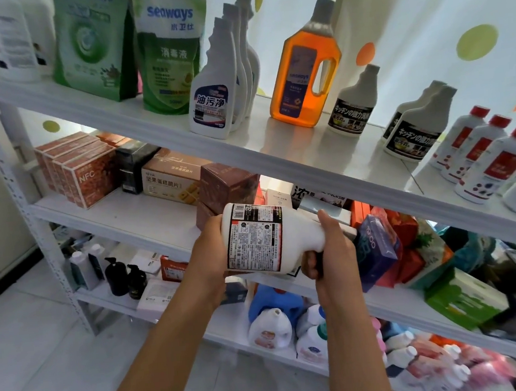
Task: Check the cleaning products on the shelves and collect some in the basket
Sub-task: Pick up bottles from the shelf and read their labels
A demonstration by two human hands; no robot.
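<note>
Two hands hold one white plastic bottle (264, 237) that lies on its side in front of the shelf (277, 149). The left hand (207, 257) cups the flat base at 9 o'clock, fingers hidden behind the bottle, and the right hand (330, 253) is curled around the narrow neck at 3 o'clock. The bottle's back label, with barcode and small black print, faces the camera. At 12 o'clock on the upper board stands a smooth amber jug (303, 71) with a grey cap and a moulded handle; at 11 o'clock are tall white spray refills (214, 83) and soft green pouches (167, 56). At 2 o'clock stand white bottles with black labels (414, 129) and white ones with red caps (479, 155). At 10 o'clock the middle board carries cardboard boxes (84, 171). The shelf is white painted metal with glossy boards; the floor (30, 359) at 7 o'clock is pale tile.
</note>
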